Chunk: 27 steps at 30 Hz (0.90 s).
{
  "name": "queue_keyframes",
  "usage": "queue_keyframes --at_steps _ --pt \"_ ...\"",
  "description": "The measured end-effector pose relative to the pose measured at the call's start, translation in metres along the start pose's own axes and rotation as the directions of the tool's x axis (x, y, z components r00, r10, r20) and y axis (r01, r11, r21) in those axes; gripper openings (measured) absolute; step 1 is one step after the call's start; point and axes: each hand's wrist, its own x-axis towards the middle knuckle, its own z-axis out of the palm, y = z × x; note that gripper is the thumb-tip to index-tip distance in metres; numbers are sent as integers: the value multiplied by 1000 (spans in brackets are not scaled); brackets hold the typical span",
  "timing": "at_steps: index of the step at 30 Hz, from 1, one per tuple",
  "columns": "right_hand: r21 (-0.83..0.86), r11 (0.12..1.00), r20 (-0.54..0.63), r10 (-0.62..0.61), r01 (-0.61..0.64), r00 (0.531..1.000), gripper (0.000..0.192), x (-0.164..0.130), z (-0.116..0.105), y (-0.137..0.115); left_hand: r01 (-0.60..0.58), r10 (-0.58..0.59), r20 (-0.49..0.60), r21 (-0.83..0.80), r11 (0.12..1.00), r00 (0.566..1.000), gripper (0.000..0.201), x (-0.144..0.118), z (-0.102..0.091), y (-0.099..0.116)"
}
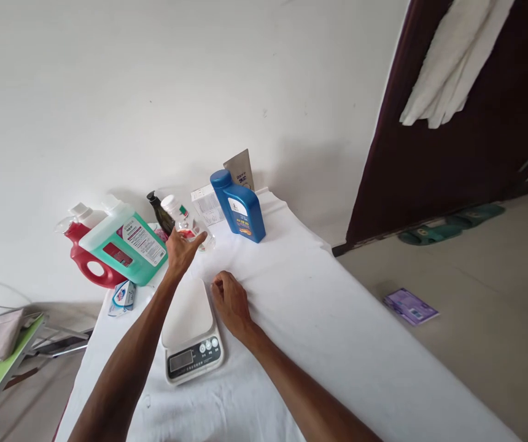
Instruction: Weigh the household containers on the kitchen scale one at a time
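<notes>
My left hand (182, 250) reaches to the back of the table and is closed round a clear bottle (190, 220) with a white cap and red and green label. The bottle tilts left; my thumb lies across its front, and the other fingers are partly hidden. My right hand (231, 302) rests with curled fingers beside the right edge of a white kitchen scale (188, 316), holding nothing I can see. On the scale's front are a dark display and several round buttons. Its platform is bare.
A green jug (128, 242), a red jug (89, 258), a dark pump bottle (160, 212) and a soap packet (122, 298) stand or lie left. A blue bottle (239, 209), a white box (207, 204) and a grey-brown tube (240, 167) are against the wall (291, 92).
</notes>
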Motion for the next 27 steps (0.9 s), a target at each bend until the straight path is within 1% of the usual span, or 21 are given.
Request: queue_keyframes --at_steps 2,4,7,9,12,16,18,20,22,23,24,25,26,27 --pt "-5 1000 3 -8 8 1000 10 -1 0 0 14 -14 -9 -6 1000 1000 38 21 26 0" --pt "-11 1000 1 -6 6 1000 10 -1 1 0 27 -27 5 -14 1000 1000 39 36 47 -2" --pt "-10 1000 6 9 -9 1000 11 -1 0 0 55 -53 58 -21 998 997 38 49 71 -4" --pt "-5 1000 20 30 -30 999 11 -2 -1 0 75 -73 88 -23 997 993 39 54 83 -6" --pt "5 999 34 54 -54 998 10 -2 -1 0 103 -100 103 -29 994 990 41 57 98 -7" --pt "6 999 44 47 -47 998 10 -2 -2 1 129 -124 119 -35 991 985 44 59 110 -10" --pt "9 998 53 54 -55 997 9 -2 -3 1 134 -126 144 -43 990 982 48 60 112 -12" --pt "18 998 66 65 -66 996 10 -2 -5 0 124 -112 185 -54 991 976 56 60 107 -16" --pt "29 997 73 69 -71 995 10 -2 -6 -2 86 -68 197 -86 993 978 67 61 96 -20" --pt "33 997 74 67 -69 995 10 -2 -7 -2 56 -38 161 -106 993 986 72 63 88 -23" --pt "36 997 75 63 -66 995 11 -3 -7 -3 20 -10 83 -121 992 997 76 66 79 -25" --pt "38 997 76 59 -62 995 11 -3 -8 -3 -18 14 -31 -121 992 999 79 72 70 -27" --pt "38 998 76 56 -59 996 11 -3 -8 -3 -49 31 -162 -105 993 986 80 79 60 -30" --pt "39 998 76 54 -57 996 12 -3 -8 -3 -64 41 -285 -75 995 958 80 88 50 -32"
